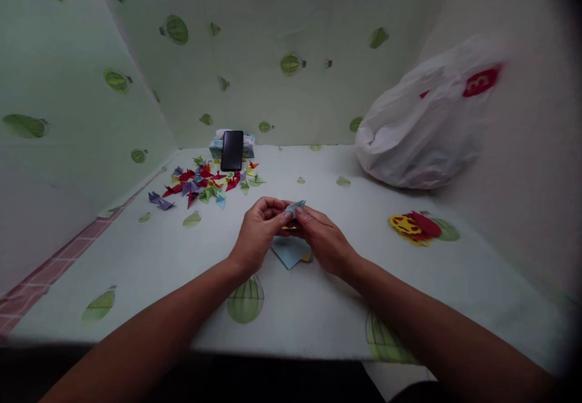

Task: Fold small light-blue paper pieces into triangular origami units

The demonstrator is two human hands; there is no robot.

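Between the fingertips of both hands, above the middle of the table, is a small folded piece of light-blue origami paper [295, 208]. My left hand [261, 230] pinches it from the left, thumb on top. My right hand [325, 236] grips its right side with thumb and fingers. The fingers cover much of the folded paper, so its full shape is hidden. On the table just below my hands lie light-blue paper sheets [290, 254], with a yellow edge showing beneath them.
A pile of colourful folded paper pieces [204, 182] lies at the back left. Behind it a phone [231, 150] leans on a tissue box [248, 146]. A white plastic bag [409, 136] stands at the back right, and red and yellow cut-outs [414, 227] lie to the right.
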